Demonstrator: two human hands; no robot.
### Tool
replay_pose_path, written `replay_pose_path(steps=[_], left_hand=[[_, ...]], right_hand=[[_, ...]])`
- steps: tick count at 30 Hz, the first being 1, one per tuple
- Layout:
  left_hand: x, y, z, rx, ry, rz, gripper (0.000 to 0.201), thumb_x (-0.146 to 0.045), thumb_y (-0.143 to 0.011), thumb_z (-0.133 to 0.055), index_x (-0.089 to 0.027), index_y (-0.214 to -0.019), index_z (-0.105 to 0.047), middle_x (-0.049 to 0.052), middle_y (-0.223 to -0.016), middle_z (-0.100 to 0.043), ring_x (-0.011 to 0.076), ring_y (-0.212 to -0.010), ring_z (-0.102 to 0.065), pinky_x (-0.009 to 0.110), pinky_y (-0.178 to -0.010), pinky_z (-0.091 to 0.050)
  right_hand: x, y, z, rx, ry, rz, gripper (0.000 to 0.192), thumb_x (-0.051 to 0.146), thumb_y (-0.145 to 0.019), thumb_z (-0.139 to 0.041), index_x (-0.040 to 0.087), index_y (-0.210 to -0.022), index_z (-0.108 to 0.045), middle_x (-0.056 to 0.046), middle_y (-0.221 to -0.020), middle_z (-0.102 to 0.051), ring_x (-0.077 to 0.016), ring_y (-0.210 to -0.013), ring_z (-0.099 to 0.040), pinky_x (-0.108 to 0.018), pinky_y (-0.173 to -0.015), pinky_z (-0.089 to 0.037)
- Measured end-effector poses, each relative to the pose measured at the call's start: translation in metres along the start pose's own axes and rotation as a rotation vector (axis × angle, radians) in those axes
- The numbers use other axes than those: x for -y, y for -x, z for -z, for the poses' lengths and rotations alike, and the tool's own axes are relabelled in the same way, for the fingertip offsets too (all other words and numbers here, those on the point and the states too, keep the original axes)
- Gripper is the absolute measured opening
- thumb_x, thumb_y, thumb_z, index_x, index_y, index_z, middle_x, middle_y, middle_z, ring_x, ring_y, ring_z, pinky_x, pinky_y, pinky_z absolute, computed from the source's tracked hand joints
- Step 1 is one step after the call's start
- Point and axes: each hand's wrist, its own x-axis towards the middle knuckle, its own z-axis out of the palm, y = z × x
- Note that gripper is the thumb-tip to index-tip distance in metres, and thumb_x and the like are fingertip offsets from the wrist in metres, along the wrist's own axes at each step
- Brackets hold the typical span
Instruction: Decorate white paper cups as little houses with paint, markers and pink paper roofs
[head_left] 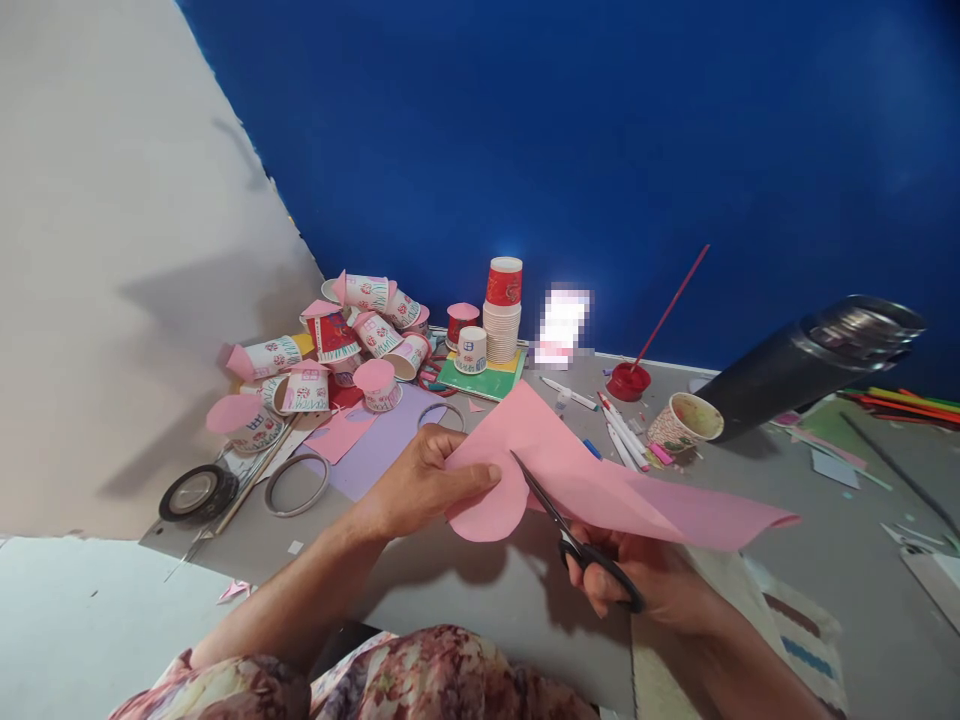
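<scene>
My left hand [415,487] pinches the left edge of a pink paper sheet [600,480], thumb on top of a rounded lobe partly cut from it. My right hand [651,580] is under the sheet and grips black-handled scissors [570,535]. Their blades point up and left into the paper, along the curved cut line. The sheet is held above the grey table [480,600], and it hides part of my right hand's fingers.
A heap of decorated paper cups [337,345] with pink lids lies at the back left beside a stack of cups [502,320]. Tape rolls [199,492], wire rings, markers [622,430], a red paint dish [628,381], a used cup [685,421] and a black flask [810,360] surround the work area.
</scene>
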Motion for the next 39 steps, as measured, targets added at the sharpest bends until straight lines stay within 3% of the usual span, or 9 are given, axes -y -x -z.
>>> replay_pose_path(steps=[8,16,23,32,39], left_hand=[[-0.003,0.000,0.001,0.015,-0.018,-0.017,0.038,-0.048,-0.075,-0.079,-0.012,-0.061,-0.073,0.005,-0.058,-0.063,0.0146,-0.054,-0.055,0.023,-0.048,-0.039],[0.002,0.000,-0.001,0.023,0.037,-0.071,0.036,-0.046,-0.081,-0.076,-0.011,-0.071,-0.073,0.002,-0.061,-0.059,0.0112,-0.057,-0.049,0.021,-0.052,-0.036],[-0.003,0.002,0.005,0.052,0.146,-0.009,0.032,-0.043,-0.075,-0.080,-0.011,-0.075,-0.077,0.002,-0.064,-0.063,0.0117,-0.058,-0.052,0.021,-0.052,-0.037],[-0.008,0.003,0.008,0.063,0.197,0.075,0.030,-0.039,-0.067,-0.083,-0.011,-0.076,-0.078,0.005,-0.067,-0.070,0.0139,-0.059,-0.057,0.023,-0.053,-0.039],[-0.009,0.002,0.009,0.087,0.184,0.103,0.032,-0.039,-0.066,-0.081,-0.010,-0.078,-0.078,0.007,-0.070,-0.071,0.0145,-0.060,-0.059,0.023,-0.055,-0.039]], right_hand=[[0.000,0.000,-0.001,-0.048,-0.037,-0.039,0.011,0.023,-0.053,-0.069,0.020,-0.058,-0.059,0.002,-0.059,-0.061,-0.0100,-0.050,-0.047,-0.025,-0.050,-0.044],[0.008,0.003,0.005,0.056,0.043,-0.027,0.025,0.038,-0.062,-0.076,0.019,-0.065,-0.060,0.002,-0.051,-0.058,-0.0107,-0.049,-0.046,-0.026,-0.054,-0.032],[0.017,0.005,0.005,0.090,0.130,-0.045,0.025,0.041,-0.070,-0.073,0.019,-0.070,-0.060,0.002,-0.051,-0.059,-0.0111,-0.051,-0.043,-0.026,-0.055,-0.029],[0.029,0.006,0.002,0.064,0.202,-0.112,0.050,0.065,-0.067,-0.079,0.019,-0.070,-0.059,0.001,-0.055,-0.063,-0.0110,-0.053,-0.045,-0.026,-0.055,-0.026],[0.027,0.005,0.003,0.074,0.196,-0.103,0.048,0.061,-0.067,-0.079,0.019,-0.069,-0.058,0.001,-0.056,-0.063,-0.0095,-0.052,-0.043,-0.026,-0.055,-0.025]])
